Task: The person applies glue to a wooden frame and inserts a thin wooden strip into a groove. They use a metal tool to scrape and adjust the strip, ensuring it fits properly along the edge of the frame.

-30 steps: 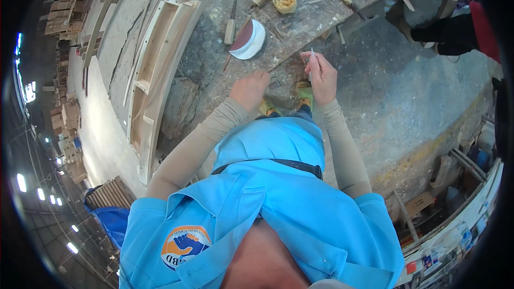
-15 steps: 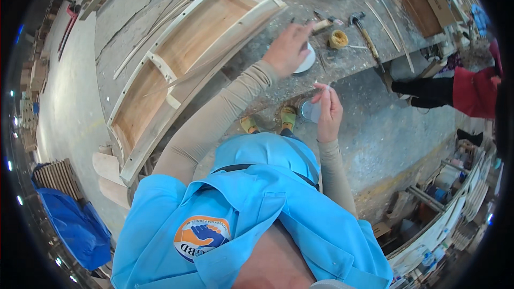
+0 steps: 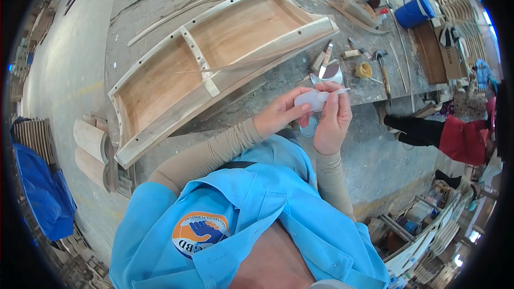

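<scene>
Both hands [image 3: 278, 112] hold a whitish plastic bottle [image 3: 309, 98].

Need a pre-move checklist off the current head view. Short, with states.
1. White container in left hand: ok, gripped.
2. Pointed white tip in right hand: ok, between the fingers.
3. Tip seated on container: cannot tell, fingers cover the join.
4. Curved wooden frame free of loose pieces: not ok, thin wood strip lies across it.
5. Hammer on bench, apart from both hands: ok.
6. Co-worker in red clear of both hands: ok.
</scene>
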### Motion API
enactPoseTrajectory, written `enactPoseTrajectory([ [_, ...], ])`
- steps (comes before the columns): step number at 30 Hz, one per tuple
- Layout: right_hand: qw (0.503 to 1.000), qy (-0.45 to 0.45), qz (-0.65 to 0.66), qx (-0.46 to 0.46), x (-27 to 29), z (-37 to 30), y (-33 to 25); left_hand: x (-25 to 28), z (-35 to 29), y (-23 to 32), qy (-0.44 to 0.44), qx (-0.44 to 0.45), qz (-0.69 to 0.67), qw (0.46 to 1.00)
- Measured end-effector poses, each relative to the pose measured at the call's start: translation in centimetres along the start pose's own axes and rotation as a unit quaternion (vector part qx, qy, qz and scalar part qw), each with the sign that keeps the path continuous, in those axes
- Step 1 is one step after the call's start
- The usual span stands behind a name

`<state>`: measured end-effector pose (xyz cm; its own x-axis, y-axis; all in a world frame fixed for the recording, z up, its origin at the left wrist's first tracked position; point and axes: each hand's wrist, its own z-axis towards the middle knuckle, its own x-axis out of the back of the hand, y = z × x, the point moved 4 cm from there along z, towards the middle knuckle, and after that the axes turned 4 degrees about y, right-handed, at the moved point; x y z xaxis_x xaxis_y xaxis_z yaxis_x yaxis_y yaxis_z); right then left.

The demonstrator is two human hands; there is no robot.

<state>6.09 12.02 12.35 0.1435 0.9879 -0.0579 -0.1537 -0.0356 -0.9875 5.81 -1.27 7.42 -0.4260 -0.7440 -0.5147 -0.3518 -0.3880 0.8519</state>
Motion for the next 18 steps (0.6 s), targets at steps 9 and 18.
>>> enactPoseTrajectory([
  [9, 0.997, -0.049, -0.030, -0.051, -0.9, 3.7, 3.8, 5.2, -4.2, 4.5, 0.169, -0.086, 0.033, 0.981],
  [18, 0.969, -0.005, 0.107, -0.222, -1.1, 9.9, 9.4, 8.8, -2.2, 10.6, 0.344, -0.157, 0.136, 0.916],
])
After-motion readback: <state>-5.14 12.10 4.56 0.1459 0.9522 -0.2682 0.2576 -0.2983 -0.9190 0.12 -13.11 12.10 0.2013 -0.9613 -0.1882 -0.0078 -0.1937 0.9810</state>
